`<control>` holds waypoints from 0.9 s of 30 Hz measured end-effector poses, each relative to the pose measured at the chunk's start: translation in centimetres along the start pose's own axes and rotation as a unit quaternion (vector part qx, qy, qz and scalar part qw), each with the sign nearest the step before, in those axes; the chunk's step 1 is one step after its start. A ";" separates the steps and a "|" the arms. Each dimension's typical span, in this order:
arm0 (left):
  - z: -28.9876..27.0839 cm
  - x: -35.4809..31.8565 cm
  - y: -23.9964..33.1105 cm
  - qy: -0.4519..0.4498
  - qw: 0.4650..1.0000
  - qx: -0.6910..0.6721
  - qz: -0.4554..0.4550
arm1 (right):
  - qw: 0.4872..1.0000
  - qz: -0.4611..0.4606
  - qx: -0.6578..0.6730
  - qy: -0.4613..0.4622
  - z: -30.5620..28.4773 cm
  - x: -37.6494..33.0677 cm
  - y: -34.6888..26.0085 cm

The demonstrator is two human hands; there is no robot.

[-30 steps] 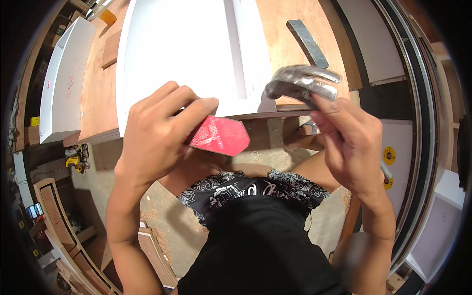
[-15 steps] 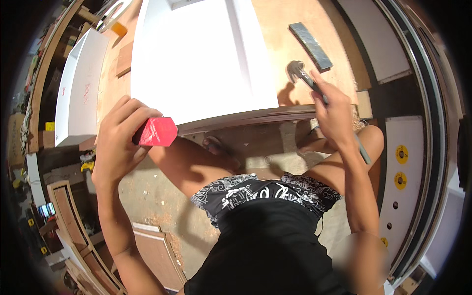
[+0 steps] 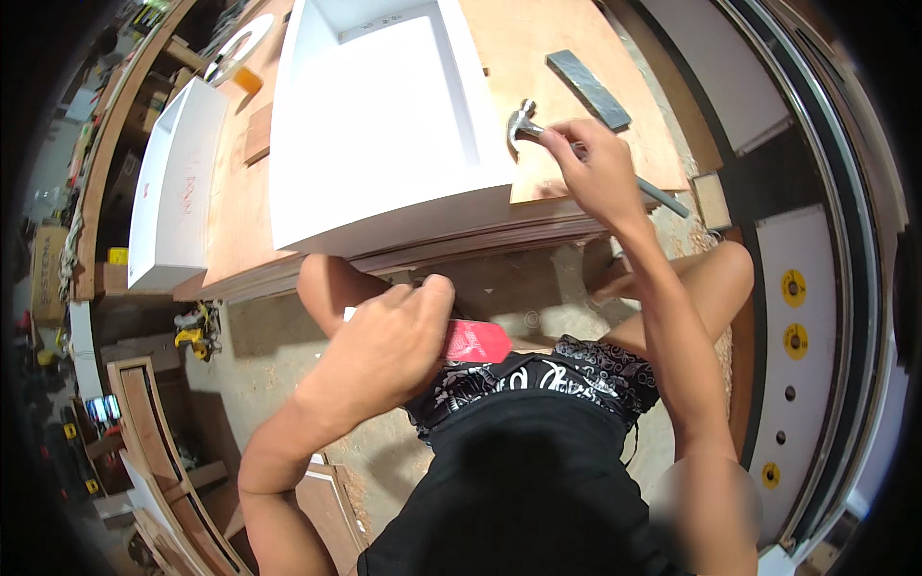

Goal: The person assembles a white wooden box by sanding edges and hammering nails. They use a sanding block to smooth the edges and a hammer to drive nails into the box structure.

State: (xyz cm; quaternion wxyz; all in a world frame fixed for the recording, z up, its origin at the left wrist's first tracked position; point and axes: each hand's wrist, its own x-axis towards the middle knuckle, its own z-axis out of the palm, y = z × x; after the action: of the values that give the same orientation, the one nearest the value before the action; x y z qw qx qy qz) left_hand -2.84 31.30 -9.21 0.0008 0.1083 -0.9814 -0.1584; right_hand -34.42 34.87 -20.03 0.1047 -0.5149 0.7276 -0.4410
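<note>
My right hand (image 3: 597, 171) is closed round a claw hammer (image 3: 523, 125), gripping it near the head, over the front right of the plywood worktop (image 3: 538, 34). The metal head points left toward the white box, and the dark grey handle runs out past my hand to the right. Above my lap, my left hand (image 3: 379, 336) is closed on a red object with a cut-cornered end (image 3: 477, 341). My fingers hide most of it, so its kind cannot be made out. A large white open box (image 3: 375, 226) lies on the worktop, left of the hammer.
A dark grey rectangular block (image 3: 588, 89) lies beyond the hammer. Left of the box are a smaller white box (image 3: 173, 192), a wood piece (image 3: 258, 134) and an orange-yellow roll (image 3: 247, 81). A yellow power tool (image 3: 195, 336) stands low left; a white panel (image 3: 802, 317) borders the right.
My left hand has swung down and right from beside the white box to over my lap, carrying the red object. My right hand has moved left and up, bringing the hammer nearer the box.
</note>
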 end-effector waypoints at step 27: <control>-3.3 19.0 -12.8 -0.041 0.932 -0.237 0.272 | 0.889 0.114 0.414 -0.160 -10.4 23.1 4.1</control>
State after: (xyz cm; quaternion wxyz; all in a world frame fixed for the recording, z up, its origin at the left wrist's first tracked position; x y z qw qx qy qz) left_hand -18.53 14.38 -10.70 0.0290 -0.1724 -0.9063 -0.3848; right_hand -53.73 21.34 -10.00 0.4730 -0.4022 0.5056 -0.5991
